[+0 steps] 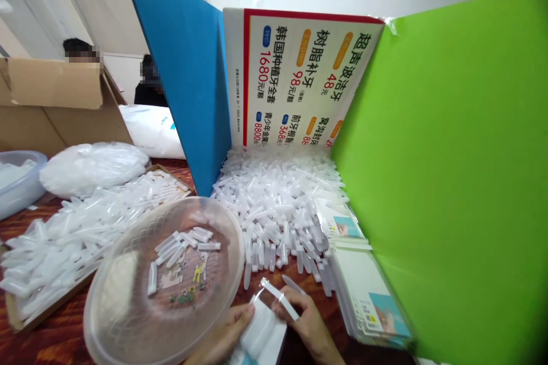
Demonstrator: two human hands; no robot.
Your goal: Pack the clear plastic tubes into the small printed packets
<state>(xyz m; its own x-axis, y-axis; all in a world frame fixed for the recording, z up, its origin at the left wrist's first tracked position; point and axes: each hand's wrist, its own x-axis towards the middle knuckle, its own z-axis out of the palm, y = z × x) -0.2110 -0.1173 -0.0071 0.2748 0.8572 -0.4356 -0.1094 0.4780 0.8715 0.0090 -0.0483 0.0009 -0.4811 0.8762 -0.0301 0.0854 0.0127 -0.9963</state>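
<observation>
My left hand (222, 336) and my right hand (308, 325) sit at the bottom edge, both closed on a small clear plastic bag (261, 333) with white tubes inside. The right hand's fingers pinch the bag's open top flap, the left hand grips its left side. Just behind the hands lies a big heap of small white plastic tubes (278, 205). A clear round plastic lid (166, 279) with a few tubes and small bits in it lies to the left of my hands.
A blue board (184, 63), a printed sign (299, 80) and a green board (454, 171) wall in the heap. A stack of packaged cards (363, 285) lies at the right. A cardboard tray of tubes (77, 234), a filled bag, a bowl and a carton stand left. Two people sit behind.
</observation>
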